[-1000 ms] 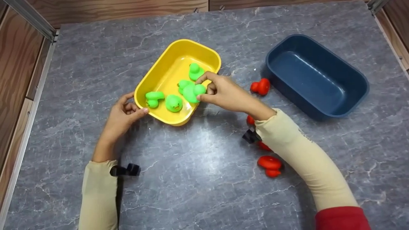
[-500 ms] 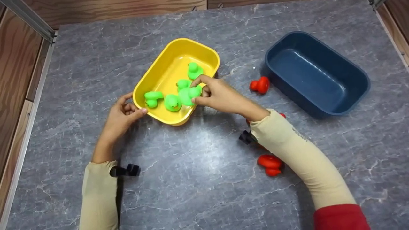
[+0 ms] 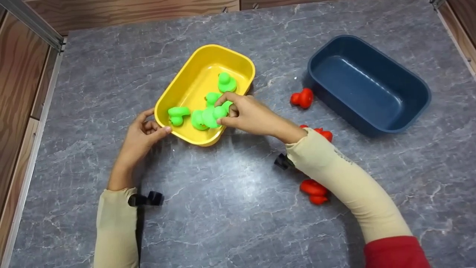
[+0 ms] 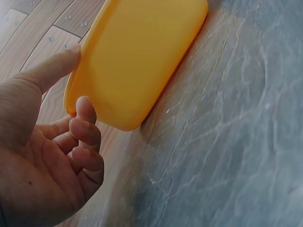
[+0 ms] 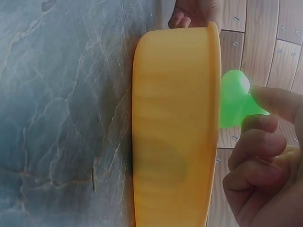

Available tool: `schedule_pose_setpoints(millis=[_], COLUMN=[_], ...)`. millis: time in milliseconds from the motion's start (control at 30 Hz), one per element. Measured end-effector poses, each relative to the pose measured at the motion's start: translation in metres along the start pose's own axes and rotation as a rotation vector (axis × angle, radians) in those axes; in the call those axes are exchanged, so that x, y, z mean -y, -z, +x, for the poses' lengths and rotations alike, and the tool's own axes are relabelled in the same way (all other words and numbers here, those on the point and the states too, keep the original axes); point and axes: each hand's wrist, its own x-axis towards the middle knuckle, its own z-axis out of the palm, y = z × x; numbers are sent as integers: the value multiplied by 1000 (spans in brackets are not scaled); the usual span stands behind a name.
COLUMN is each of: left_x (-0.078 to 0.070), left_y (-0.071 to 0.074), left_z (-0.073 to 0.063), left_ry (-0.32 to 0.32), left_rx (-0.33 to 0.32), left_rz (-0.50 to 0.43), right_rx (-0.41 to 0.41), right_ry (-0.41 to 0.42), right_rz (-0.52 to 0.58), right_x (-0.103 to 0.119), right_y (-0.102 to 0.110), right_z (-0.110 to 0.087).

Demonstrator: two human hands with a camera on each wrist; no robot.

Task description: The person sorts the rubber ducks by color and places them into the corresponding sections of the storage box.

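Observation:
A yellow plastic tub stands on the table, several green toy ducks lying in it. My left hand holds its near-left corner, thumb and index finger at the rim; in the left wrist view the other fingers curl beside the tub wall. Between thumb and index finger, my right hand pinches a green toy duck above the tub's right side. From the right wrist view, this duck shows above the rim. It partly covers another duck below. One more duck lies tipped over in the left corner.
A dark blue tub with nothing in it stands at the right. Red toys lie nearby: one beside the blue tub, another nearer the front, others partly hidden by the right sleeve. Wooden panels border the grey marbled table.
The right hand has shifted left and slightly nearer with the pinched duck, which now overlaps the front duck in the tub. The left hand keeps its hold on the rim.

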Motion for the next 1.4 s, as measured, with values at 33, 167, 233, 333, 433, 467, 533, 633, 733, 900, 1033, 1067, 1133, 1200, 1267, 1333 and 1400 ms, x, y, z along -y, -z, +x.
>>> schedule_pose_setpoints(millis=[33,167,233,333,433,467,533,633,733,900,1033,1067,1133,1200,1267,1333,1400], left_x=[0,-1,-1,-2,-3,-3,-4,-4,-2,-2,-3,-3,-4,-4,-4,-5,-5], left_y=[0,0,-1,0,0,0,0,0,-1,-1,-2,-2,-1,-1,-1,0,1], left_z=[0,0,-1,-1,-2,-2,-1,-2,-2,-3,-3,-3,-3,-3,-2,-2,-3], left_ry=[1,6,11,13,9,5,-3,-8,-6,-8,-13,-16,-21,-23,-23,-19,-17], left_rx=[-1,-1,1,3,2,2,4,5,4,2,1,1,-1,0,4,12,23], left_rz=[0,3,5,6,5,6,8,11,7,1,0,2,10,17,24,29,40], right_rx=[1,2,4,3,-1,-5,-11,-13,-8,-12,-17,-17,-17,-18,-20,-24,-34], right_ry=[2,5,9,21,32,35,40,39,28,19,10,6,3,1,0,3,6], right_rz=[-2,-5,-10,-13,-6,-5,-7,-12,-12,-12,-17,-18,-19,-17,-14,-13,-10], right_x=[0,-1,-2,-1,-1,-1,-1,-2,-2,-2,-1,-1,-2,-3,-4,-6,-8], right_y=[0,-2,-3,-3,-2,-1,0,0,1,5,8,9,10,12,15,17,20], right_z=[0,0,-1,-2,-2,-3,-3,-3,-4,-6,-8,-8,-9,-10,-12,-13,-15])
